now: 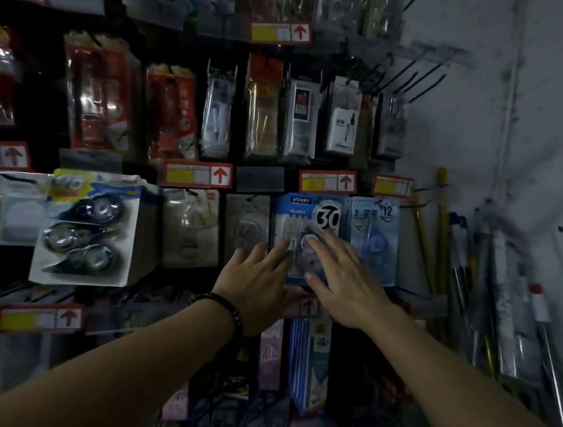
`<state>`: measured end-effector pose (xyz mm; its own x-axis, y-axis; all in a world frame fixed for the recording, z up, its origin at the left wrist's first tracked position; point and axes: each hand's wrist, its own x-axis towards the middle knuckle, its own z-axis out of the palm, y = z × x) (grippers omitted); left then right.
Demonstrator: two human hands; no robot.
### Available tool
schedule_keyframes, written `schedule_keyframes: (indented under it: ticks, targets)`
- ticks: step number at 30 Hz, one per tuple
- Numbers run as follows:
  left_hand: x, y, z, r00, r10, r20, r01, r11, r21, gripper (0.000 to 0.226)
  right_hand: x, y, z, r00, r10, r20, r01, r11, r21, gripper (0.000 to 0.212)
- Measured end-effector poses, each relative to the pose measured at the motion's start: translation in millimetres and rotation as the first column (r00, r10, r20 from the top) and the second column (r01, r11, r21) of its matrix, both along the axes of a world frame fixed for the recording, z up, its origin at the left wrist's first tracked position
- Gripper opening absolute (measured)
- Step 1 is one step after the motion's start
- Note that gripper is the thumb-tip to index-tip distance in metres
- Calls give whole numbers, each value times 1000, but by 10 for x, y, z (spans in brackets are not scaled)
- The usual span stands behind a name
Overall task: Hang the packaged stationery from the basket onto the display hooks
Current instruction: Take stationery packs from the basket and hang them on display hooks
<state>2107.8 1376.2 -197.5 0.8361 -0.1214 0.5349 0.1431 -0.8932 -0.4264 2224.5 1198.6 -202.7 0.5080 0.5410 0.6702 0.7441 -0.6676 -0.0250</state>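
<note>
A blue blister pack marked "30" [307, 216], holding correction tape, hangs on the display rack in the row below the price labels. My left hand [260, 280] lies flat against its lower left part, fingers spread, with a dark bead bracelet on the wrist. My right hand [342, 281] presses flat on the pack's front and lower right, fingers apart. Neither hand closes around the pack. The hook that carries it is hidden behind the card. The basket is not in view.
A light blue pack marked "12" [374, 236] hangs right of the "30" pack, a clear pack [245, 230] to its left. A large three-tape card [89, 229] juts out at left. Bare hooks [420, 82] stick out upper right. Poles [442, 242] lean against the wall.
</note>
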Motion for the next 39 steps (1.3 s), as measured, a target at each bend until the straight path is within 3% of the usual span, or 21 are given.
schedule_keyframes:
  ticks: [6,10,15,25,28,31,35,39]
  targets:
    - [208,-21,138,999,28,-16,-28,998,-50,95,129,153,127,999,-5,-54,4,1000,-12,69]
    - [313,27,180,997,50,-51,-56,990,-126,84,199,234,271,996,-14,-91,11,999,-33,63]
    - [369,80,235,994,89,-57,-95,989,-115,62,225,345,321,995,-23,-100,17,998,-59,62]
    - [291,-40,254,983,149,-109,-158,984,-82,67,123,112,226,999,27,-47,-30,997,-76,59]
    - [248,-155,249,987,156,-48,-160,984,-75,57,91,-98,145,999,39,12,-39,999,-20,57]
    - [248,-308,250,998,59,17,-58,997,-58,55,157,-364,28,989,-75,128,58,990,128,50]
    - [329,-494,267,1000,-21,-3,21,1000,-6,65,346,-588,-87,979,-204,-2,199,952,234,65]
    - [479,-565,225,997,17,-73,-16,1000,21,77,550,-622,-108,981,-171,-95,184,971,156,77]
